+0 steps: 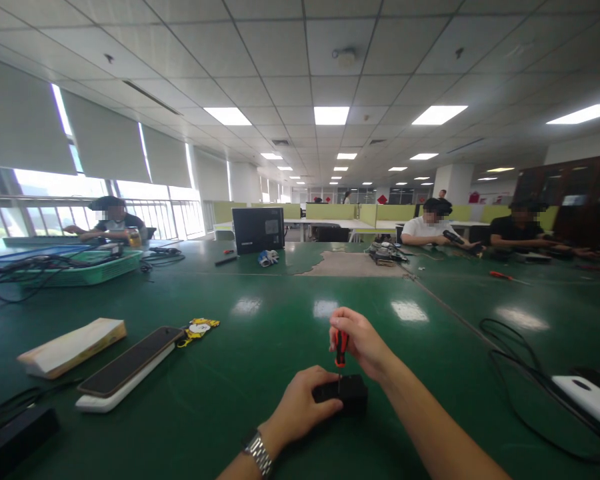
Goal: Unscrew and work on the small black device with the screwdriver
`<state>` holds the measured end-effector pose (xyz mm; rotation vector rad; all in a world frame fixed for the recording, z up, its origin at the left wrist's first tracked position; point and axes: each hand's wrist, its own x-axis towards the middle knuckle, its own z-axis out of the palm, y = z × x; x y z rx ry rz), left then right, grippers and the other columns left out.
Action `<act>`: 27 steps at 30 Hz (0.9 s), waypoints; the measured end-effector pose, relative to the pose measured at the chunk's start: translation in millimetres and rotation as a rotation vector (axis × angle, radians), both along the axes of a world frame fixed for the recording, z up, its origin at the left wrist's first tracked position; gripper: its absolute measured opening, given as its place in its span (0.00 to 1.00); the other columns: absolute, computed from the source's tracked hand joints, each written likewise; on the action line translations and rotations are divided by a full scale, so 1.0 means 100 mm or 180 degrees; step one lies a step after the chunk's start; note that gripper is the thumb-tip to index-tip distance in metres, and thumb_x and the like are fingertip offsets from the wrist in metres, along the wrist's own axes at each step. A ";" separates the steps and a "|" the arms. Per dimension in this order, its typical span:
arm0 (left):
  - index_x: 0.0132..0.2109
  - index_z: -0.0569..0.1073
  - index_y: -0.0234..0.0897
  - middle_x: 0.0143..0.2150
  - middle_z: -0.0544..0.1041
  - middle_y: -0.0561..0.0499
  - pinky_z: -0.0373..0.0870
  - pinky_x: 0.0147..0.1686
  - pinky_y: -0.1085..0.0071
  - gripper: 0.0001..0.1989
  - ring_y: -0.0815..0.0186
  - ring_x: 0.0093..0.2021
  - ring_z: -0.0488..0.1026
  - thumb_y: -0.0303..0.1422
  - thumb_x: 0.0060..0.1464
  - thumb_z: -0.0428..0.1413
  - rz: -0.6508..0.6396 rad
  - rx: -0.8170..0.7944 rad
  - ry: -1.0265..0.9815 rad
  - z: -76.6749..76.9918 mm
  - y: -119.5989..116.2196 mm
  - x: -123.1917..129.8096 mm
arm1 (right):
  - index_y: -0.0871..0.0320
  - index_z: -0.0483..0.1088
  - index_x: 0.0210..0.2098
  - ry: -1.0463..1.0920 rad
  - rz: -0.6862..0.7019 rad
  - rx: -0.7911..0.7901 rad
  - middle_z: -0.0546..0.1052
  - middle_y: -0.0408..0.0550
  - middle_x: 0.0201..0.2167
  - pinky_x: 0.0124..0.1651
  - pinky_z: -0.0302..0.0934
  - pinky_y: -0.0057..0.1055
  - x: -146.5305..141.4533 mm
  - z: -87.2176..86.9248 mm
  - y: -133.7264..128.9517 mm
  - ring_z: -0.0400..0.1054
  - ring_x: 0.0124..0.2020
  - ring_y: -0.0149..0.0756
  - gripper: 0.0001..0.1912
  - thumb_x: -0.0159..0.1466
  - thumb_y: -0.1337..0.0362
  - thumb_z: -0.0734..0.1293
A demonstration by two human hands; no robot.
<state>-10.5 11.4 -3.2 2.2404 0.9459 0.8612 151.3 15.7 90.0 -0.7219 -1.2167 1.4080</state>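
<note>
A small black box (pixel 353 392) lies on the green table (pixel 260 347) right in front of me. My left hand (pixel 303 403), with a metal watch (pixel 258 453) on the wrist, grips the box from the left side. My right hand (pixel 360 339) holds a red-and-black screwdriver (pixel 341 350) upright, its thin shaft pointing straight down onto the top of the box.
To my left lie a phone on a white slab (pixel 127 365), a pale wedge-shaped block (pixel 73 345) and a yellow packet (pixel 199 328). Black cables (pixel 520 373) and a white device (pixel 587 397) sit at right. Three other people work at the far side, near a green tray (pixel 87 272).
</note>
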 end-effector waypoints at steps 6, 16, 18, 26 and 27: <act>0.49 0.76 0.41 0.41 0.76 0.50 0.66 0.43 0.70 0.18 0.61 0.40 0.72 0.38 0.50 0.63 0.0007 0.0005 -0.0011 0.00 0.01 -0.01 | 0.61 0.72 0.26 -0.0365 -0.0114 0.0088 0.71 0.43 0.22 0.32 0.61 0.29 0.03 0.01 0.01 0.65 0.24 0.30 0.17 0.56 0.51 0.69; 0.48 0.76 0.41 0.40 0.76 0.51 0.66 0.42 0.70 0.18 0.61 0.40 0.72 0.36 0.49 0.64 0.0039 -0.0059 0.0000 -0.01 0.02 0.00 | 0.59 0.69 0.27 -0.0227 0.0003 0.0181 0.71 0.41 0.21 0.31 0.58 0.28 0.01 0.02 -0.01 0.64 0.23 0.29 0.15 0.57 0.53 0.68; 0.48 0.76 0.41 0.40 0.76 0.50 0.66 0.42 0.70 0.18 0.62 0.40 0.72 0.36 0.49 0.63 0.0043 -0.0038 0.0013 0.00 0.01 0.00 | 0.60 0.71 0.27 -0.0420 -0.0127 0.0253 0.69 0.41 0.21 0.29 0.55 0.27 0.03 0.04 -0.01 0.62 0.23 0.28 0.15 0.56 0.53 0.69; 0.49 0.76 0.41 0.40 0.76 0.50 0.66 0.41 0.71 0.18 0.61 0.40 0.72 0.37 0.50 0.63 0.0026 -0.0068 0.0061 0.03 -0.01 -0.01 | 0.58 0.70 0.33 -0.0167 0.0180 0.0342 0.65 0.36 0.16 0.35 0.58 0.31 0.03 0.07 -0.02 0.58 0.20 0.28 0.08 0.58 0.60 0.65; 0.49 0.76 0.41 0.41 0.76 0.50 0.66 0.41 0.70 0.18 0.61 0.40 0.72 0.37 0.50 0.63 0.0029 -0.0066 0.0049 0.03 -0.01 0.00 | 0.58 0.70 0.34 -0.0173 0.0131 0.0337 0.65 0.37 0.17 0.35 0.58 0.31 0.02 0.06 -0.02 0.59 0.21 0.28 0.08 0.58 0.59 0.65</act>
